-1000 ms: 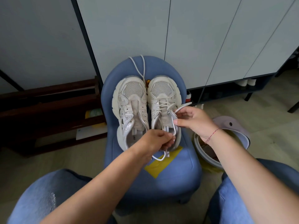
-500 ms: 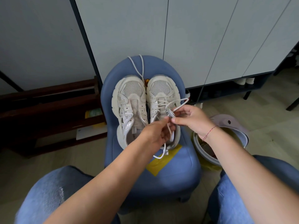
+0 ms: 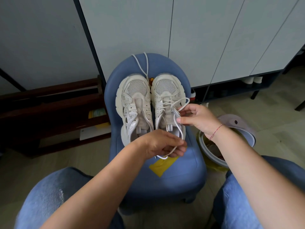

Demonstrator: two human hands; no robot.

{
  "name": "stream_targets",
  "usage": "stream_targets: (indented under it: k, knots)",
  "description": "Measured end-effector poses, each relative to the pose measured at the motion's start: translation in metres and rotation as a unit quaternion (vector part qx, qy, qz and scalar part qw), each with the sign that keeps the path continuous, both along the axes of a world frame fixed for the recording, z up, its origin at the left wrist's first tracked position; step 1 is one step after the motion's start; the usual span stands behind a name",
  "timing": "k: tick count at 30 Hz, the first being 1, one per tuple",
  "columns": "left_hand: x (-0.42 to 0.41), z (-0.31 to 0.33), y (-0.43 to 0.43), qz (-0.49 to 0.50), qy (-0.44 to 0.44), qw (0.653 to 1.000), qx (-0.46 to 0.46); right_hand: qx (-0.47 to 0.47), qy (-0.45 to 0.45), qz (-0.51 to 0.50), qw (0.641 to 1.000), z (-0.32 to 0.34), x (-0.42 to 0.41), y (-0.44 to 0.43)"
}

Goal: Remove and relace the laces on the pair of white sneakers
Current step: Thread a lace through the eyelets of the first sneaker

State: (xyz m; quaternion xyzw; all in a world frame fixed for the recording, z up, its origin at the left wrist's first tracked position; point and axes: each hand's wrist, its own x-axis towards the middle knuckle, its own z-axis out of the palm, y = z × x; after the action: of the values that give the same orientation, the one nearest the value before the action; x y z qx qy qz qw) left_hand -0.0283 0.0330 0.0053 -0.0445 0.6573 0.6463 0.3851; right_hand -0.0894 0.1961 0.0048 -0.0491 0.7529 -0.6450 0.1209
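Note:
Two white sneakers stand side by side, toes away from me, on a blue padded stool. The left sneaker has no lace in its eyelets. A loose white lace lies over the stool's far edge. The right sneaker has a lace through its lower eyelets. My left hand pinches one end of that lace just in front of the shoe's heel. My right hand holds a loop of the same lace beside the shoe's right flank.
A grey bin with its lid up stands right of the stool. White cabinet doors rise behind it, a dark wooden rack at the left. A yellow patch marks the seat front. My denim-clad knees flank the stool.
My left hand drew the lace end back toward me and lower. My right hand shifted right and pulled out a wider loop over the right sneaker.

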Motion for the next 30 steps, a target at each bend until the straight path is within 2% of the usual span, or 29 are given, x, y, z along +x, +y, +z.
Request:
stream_targets:
  k: [5, 10, 13, 17, 20, 22, 25, 28, 30]
  knots:
    - [-0.007, 0.002, 0.011, 0.193, -0.041, 0.973, 0.118, 0.008, 0.005, 0.001, 1.000, -0.001, 0.000, 0.001]
    - [-0.007, 0.003, 0.022, 0.269, -0.050, 0.951, 0.142, 0.018, 0.004, 0.002, 1.000, -0.001, 0.000, 0.002]
    - [-0.002, 0.004, 0.020, 0.221, -0.032, 0.969, 0.110, 0.017, 0.004, 0.003, 1.000, 0.000, 0.001, 0.002]
    - [0.005, 0.001, 0.012, 0.059, -0.011, 0.998, 0.024, 0.009, -0.006, -0.003, 1.000, 0.000, 0.000, 0.001]
    - [0.009, 0.000, 0.008, -0.074, -0.014, 0.997, -0.019, 0.011, -0.007, -0.006, 1.000, 0.001, 0.001, 0.001]
    - [0.009, 0.000, 0.007, -0.087, 0.002, 0.996, -0.023, 0.015, -0.005, -0.007, 1.000, 0.001, 0.002, 0.001]
    - [0.005, 0.001, 0.010, 0.019, 0.019, 0.999, 0.036, 0.015, -0.006, -0.008, 1.000, 0.002, 0.002, 0.000]
    - [-0.002, 0.001, 0.013, 0.132, -0.003, 0.985, 0.108, 0.022, 0.005, -0.010, 1.000, 0.002, 0.003, 0.000]
    - [-0.003, 0.000, 0.014, 0.173, -0.010, 0.978, 0.119, 0.023, 0.008, -0.009, 1.000, 0.002, 0.003, 0.000]
